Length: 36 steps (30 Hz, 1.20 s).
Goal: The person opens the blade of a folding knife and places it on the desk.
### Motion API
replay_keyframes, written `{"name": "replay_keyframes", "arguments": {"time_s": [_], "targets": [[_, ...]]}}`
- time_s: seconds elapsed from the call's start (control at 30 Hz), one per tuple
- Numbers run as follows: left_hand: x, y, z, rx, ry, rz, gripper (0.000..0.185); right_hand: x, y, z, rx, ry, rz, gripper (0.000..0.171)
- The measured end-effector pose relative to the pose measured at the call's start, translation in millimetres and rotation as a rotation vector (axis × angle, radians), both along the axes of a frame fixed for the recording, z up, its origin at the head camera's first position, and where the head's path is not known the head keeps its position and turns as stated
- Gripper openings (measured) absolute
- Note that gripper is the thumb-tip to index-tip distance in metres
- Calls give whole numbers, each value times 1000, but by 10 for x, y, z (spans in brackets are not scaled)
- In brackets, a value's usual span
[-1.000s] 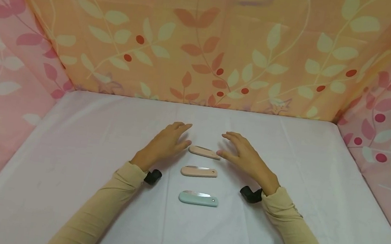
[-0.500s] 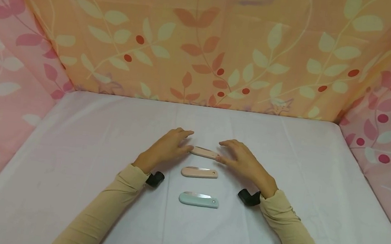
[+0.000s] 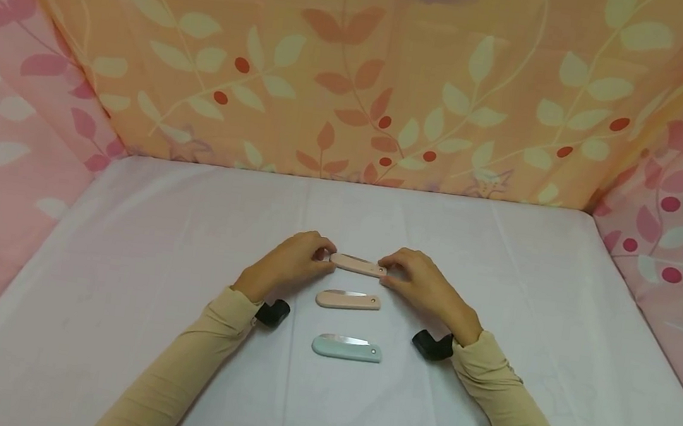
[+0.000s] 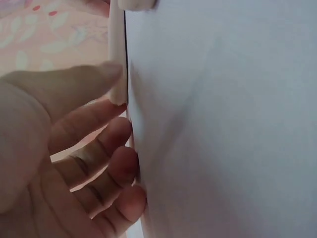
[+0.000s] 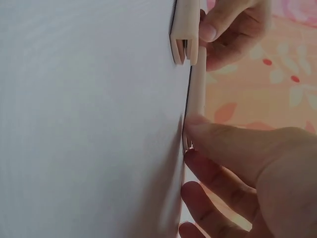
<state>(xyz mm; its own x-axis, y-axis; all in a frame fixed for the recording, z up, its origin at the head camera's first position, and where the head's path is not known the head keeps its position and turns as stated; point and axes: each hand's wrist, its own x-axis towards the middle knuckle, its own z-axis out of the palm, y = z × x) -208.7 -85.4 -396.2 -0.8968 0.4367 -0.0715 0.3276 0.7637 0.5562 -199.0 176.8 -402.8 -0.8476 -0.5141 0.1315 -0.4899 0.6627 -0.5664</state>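
Observation:
Three folding knives lie in a column on the white cloth, each with its blade folded against the handle. The farthest, a pale pink folding knife [image 3: 358, 265], is between my hands. My left hand [image 3: 287, 257] pinches its left end; in the left wrist view the thumb [image 4: 94, 79] lies over that end, the other fingers curled below. At the other end my right hand [image 3: 431, 288] pinches it by the pivot, thumb [image 5: 213, 134] on the handle. A second pink folding knife [image 3: 347, 302] sits nearer, and a mint green folding knife [image 3: 345, 348] nearest.
White cloth covers the table [image 3: 111, 320]. An orange leaf-patterned curtain [image 3: 359, 66] stands along the back edge, with pink patterned cloth on both sides. Black cameras [image 3: 432, 346] are strapped under both wrists.
Both hands have lowered and closed in on the farthest folding knife, fingers curling from spread to a pinch at its two ends. The other two knives lie as before.

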Motion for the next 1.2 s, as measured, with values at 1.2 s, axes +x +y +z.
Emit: {"name": "replay_keyframes", "arguments": {"time_s": [1.2], "targets": [[-53,-9,93,418,-122,143,41,63,-98,68,-93,17,-102,26]]}}
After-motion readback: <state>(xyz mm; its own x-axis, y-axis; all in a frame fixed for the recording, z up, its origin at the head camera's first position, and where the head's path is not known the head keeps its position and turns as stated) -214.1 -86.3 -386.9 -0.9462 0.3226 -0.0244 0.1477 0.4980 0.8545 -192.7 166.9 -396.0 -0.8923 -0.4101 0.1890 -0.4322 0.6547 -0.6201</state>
